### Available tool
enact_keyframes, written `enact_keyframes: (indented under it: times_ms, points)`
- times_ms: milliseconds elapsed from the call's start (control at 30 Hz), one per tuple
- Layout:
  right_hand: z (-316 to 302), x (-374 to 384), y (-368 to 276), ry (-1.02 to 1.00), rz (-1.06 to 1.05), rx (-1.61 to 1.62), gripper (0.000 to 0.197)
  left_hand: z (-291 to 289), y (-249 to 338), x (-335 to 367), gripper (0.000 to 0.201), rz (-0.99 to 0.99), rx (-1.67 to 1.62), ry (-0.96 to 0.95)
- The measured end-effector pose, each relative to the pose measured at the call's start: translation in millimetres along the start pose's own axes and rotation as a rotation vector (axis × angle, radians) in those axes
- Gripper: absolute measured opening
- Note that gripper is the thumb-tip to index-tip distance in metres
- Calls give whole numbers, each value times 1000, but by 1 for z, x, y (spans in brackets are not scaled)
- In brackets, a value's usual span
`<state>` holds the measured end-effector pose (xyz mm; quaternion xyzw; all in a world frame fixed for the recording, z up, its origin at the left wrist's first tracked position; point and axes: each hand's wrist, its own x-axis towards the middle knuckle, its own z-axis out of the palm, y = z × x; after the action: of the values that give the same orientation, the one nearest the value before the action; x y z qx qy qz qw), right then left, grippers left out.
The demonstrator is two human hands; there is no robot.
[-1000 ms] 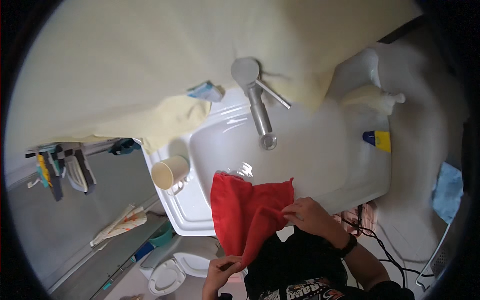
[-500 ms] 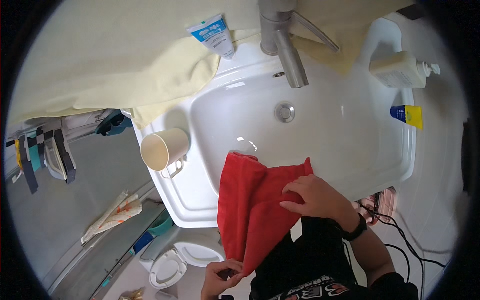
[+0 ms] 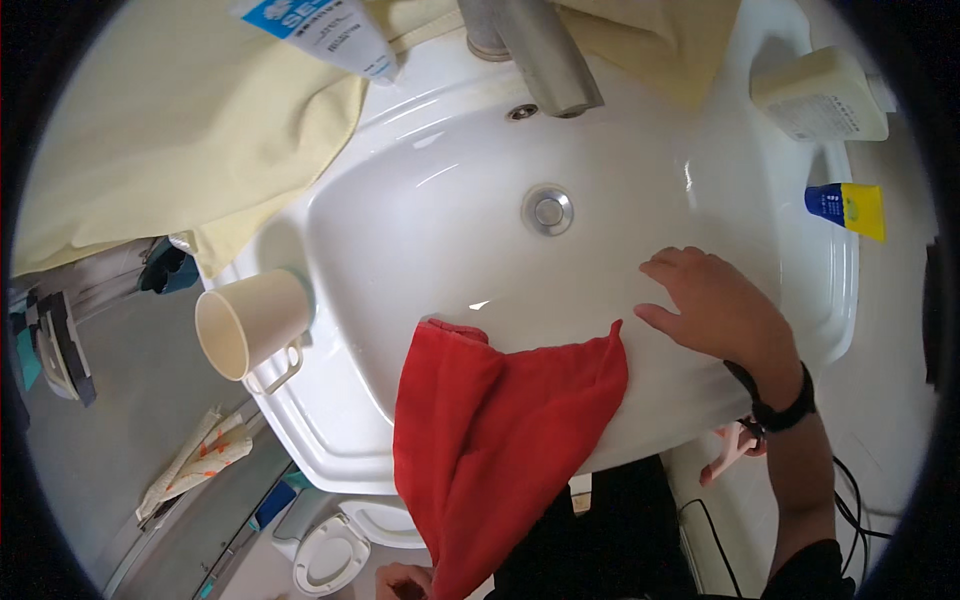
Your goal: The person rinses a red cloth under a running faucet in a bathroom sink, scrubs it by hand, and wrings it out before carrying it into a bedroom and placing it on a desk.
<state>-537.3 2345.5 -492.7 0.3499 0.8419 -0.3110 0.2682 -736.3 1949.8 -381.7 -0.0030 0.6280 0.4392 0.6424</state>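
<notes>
Right fingers (image 3: 662, 268): loosely bent, thumb apart from them.
Right hand (image 3: 715, 305): over the sink (image 3: 420, 250), pointing left, beside the cloth.
Left hand (image 3: 402, 580): cut off at the lower edge by the cloth's bottom corner; cannot tell its grip.
Red cloth (image 3: 500, 420): across the sink's near edge.

Matt cloth (image 3: 500, 410), glossy sink (image 3: 420, 240), dull metal tap (image 3: 545, 60), mug (image 3: 265, 315) perhaps plastic

A bathroom, shown by the sink (image 3: 335, 470), faucet (image 3: 545, 60) and toilet (image 3: 330, 555).
</notes>
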Motion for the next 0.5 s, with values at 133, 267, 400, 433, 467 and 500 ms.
enact_keyframes:
  times_ms: [133,267,400,433,467,500]
  points:
    - [6,7,15,-16,-56,-22,46,-3,-11,13,32,4,-67,4]
    - [24,20,14,-88,-164,-48,50,-1,-3,23,33,-29,-137,-44]
    - [29,56,-8,-107,-267,8,42,17,6,25,30,16,-88,5]
    - [29,65,-14,-104,-279,5,40,24,8,23,30,8,-115,44]
    - [34,75,-18,-38,-301,-20,38,30,8,19,30,12,-115,41]
    - [39,85,-17,34,-313,-50,37,33,7,16,31,43,-56,72]
